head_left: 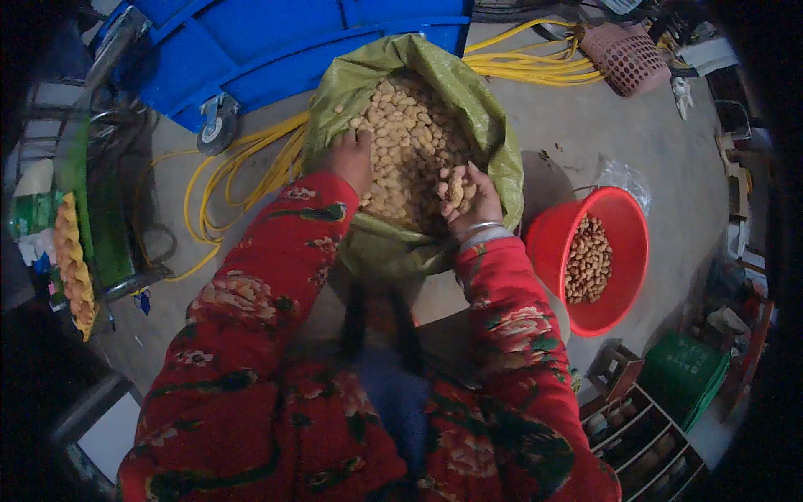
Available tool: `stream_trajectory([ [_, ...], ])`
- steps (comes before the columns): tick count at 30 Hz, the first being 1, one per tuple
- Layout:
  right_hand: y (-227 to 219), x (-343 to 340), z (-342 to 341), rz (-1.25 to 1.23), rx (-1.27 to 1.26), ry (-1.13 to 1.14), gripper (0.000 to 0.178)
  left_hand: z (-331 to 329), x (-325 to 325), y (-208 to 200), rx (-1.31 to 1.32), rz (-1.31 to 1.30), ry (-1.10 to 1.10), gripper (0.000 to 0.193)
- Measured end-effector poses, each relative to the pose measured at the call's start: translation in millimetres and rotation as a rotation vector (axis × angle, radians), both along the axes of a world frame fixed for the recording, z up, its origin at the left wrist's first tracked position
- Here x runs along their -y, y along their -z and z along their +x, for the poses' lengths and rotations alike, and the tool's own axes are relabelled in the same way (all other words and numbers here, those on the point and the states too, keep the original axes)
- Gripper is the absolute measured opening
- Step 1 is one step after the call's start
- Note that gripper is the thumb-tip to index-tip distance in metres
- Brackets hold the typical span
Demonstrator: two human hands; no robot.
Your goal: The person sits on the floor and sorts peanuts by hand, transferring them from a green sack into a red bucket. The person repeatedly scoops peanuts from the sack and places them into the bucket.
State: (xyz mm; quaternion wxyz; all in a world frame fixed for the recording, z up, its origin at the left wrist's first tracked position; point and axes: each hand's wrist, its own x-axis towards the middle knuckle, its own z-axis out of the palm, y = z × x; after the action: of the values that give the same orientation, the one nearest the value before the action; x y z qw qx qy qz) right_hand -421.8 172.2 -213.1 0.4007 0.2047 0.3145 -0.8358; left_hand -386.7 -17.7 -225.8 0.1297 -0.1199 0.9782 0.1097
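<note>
"Head view, and we're looking straight down onto a grey floor (552, 125), smooth and hard, with a blue wheeled container (276, 50) along the top edge!"

"Busy room, too. Call the count for me."

"One open green sack (502, 159) at centre, one red bucket (631, 268) to its right, one pink perforated basket (631, 58) at upper right. One caster (217, 125) shows under the container. Yellow hose lies in two visible bundles, the left bundle (238, 171) and the right bundle (535, 65), either side of the sack."

"And the peanuts (401, 125)?"

"Too many to number! They fill the sack's mouth, and a second heap (588, 259) sits in the bucket."

"Now the hands. What have we got?"

"Both forearms come up from below in red flowered sleeves (251, 293). The left hand (353, 159) is back-up, reaching over the sack's near-left rim, fingertips at the peanuts; whether it grips any, I can't tell. The right hand (483, 201) is turned palm-up over the sack's right side, fingers curled around a small handful of peanuts (456, 191), with a silvery bangle (481, 227) at the wrist!"
</note>
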Motion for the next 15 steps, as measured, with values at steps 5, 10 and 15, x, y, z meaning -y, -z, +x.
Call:
stream_trajectory([
  [5,-18.1,-21.4,7.6,-0.161,-0.041,0.069,0.026,10.2,-40.3,15.6,0.091,-0.036,0.273,0.060],
  [10,-46.7,-81.0,-5.6,-0.164,-0.176,0.236,0.031,22.9,-78.1,22.0,0.038,-0.024,0.578,0.049],
  [15,-94.0,-199.4,-1.2,0.040,-0.091,1.176,0.035,19.5,-71.2,31.0,0.192,0.297,0.497,0.045],
])
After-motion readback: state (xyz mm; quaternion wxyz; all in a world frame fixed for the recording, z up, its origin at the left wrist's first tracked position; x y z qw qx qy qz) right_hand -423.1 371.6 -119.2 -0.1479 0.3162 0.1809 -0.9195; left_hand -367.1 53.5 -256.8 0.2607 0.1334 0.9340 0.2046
